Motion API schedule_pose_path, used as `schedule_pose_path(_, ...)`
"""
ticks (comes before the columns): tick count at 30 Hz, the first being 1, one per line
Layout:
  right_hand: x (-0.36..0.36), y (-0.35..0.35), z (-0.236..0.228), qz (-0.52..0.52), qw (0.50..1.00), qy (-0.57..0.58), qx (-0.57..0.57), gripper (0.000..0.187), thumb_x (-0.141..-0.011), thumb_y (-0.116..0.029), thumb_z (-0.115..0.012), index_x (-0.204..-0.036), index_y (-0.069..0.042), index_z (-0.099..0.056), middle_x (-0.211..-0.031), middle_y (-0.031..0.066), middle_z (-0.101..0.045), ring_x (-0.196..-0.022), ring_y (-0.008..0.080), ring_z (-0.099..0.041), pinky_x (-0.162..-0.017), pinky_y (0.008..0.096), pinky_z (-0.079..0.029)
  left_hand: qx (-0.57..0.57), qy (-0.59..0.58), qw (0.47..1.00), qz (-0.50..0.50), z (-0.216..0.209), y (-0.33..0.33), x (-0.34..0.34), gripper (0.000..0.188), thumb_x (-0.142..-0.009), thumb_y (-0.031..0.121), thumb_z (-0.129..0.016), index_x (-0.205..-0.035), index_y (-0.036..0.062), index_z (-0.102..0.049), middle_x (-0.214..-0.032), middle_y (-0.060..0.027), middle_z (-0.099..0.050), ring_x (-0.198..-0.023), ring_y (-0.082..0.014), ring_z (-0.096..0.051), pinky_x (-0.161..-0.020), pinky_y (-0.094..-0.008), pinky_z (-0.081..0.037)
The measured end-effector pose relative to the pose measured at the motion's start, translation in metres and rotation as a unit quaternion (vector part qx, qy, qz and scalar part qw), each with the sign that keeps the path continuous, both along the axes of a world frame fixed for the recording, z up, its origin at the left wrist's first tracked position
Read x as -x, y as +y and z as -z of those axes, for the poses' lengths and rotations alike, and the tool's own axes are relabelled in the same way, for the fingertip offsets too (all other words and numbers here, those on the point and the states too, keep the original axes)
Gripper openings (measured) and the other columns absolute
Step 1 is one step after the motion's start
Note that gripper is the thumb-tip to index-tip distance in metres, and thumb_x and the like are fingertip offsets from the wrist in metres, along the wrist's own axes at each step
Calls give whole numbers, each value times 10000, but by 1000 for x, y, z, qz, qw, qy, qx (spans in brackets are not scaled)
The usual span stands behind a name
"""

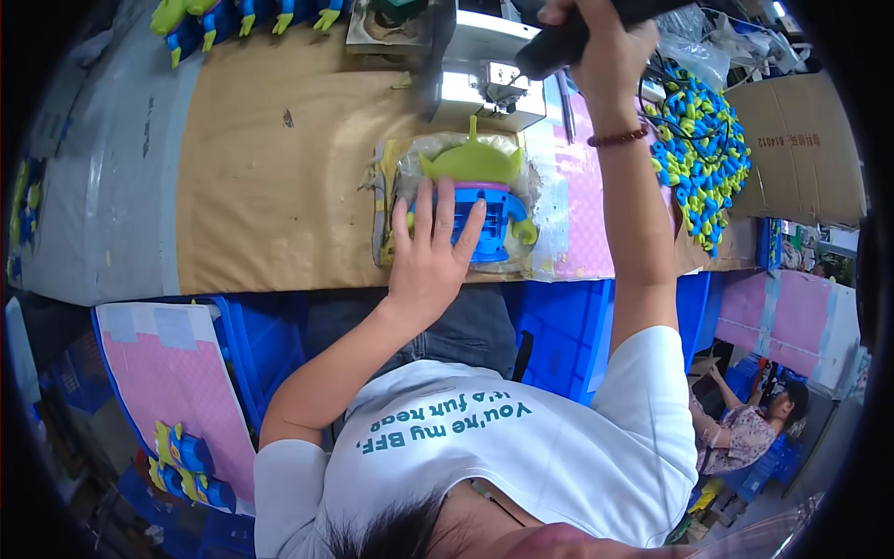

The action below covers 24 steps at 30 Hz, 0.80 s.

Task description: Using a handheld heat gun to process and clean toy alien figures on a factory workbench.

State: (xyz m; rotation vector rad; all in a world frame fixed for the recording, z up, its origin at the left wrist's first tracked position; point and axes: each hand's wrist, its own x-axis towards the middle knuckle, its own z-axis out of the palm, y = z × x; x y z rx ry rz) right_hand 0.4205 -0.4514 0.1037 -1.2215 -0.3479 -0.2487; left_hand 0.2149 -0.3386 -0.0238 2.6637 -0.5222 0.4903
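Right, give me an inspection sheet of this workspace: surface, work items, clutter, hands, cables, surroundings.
Surface: brown-covered bench.
Work items: green-headed alien toy lying on a plastic-covered pad; black handheld tool, type unclear.
Clutter: heap of blue-and-green toy arms; clear plastic bags.
Hands: left hand resting on the toy's body; right hand gripping the tool.
Cables: thin black cable beside the heap.
Surroundings: blue plastic crates; another person, right.

Green lettering (450,421) across white shirt (540,475); dark characters, digits (787,143) on cardboard box (796,182).

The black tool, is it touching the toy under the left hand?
Apart. The head view shows a gap: the right hand holds the black tool beyond the toy.
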Motion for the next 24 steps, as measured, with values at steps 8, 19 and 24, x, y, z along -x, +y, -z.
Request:
schedule_pose_path(8, 20, -12, -23, -32, 995, 14, 94, 166, -859, -57, -651, -959, 33, -553, -681, 83, -576, -559, 173, -567, -552, 316, -479, 9, 3, 1000, -5, -5, 0, 3, 1002, -617, 246, -855, -1477, 94, -362, -1477, -402, -256, -1363, -509, -329, -1041, -612, -303)
schedule_pose_path(19, 138, -66, -22, -177, 984, -6, 18, 737, -852, -308, -746, -1416, -44, -351, -782, 39, -559, -576, 165, -575, -561, 333, -482, 38, 65, 997, 18, -17, 18, 0, 1033, -614, 240, -865, -1458, -29, -333, -1524, -247, -351, -1393, -327, -405, -1053, -432, -355)
schedule_pose_path(24, 143, -63, -11, -177, 984, -13, 15, 725, -839, -308, -770, -1382, -49, -367, -764, 39, -557, -562, 173, -569, -558, 345, -485, 45, 44, 998, 18, -15, 18, -1, 1025, -619, 223, -863, -1456, -42, -335, -1513, -244, -374, -1379, -324, -429, -1039, -429, -366)
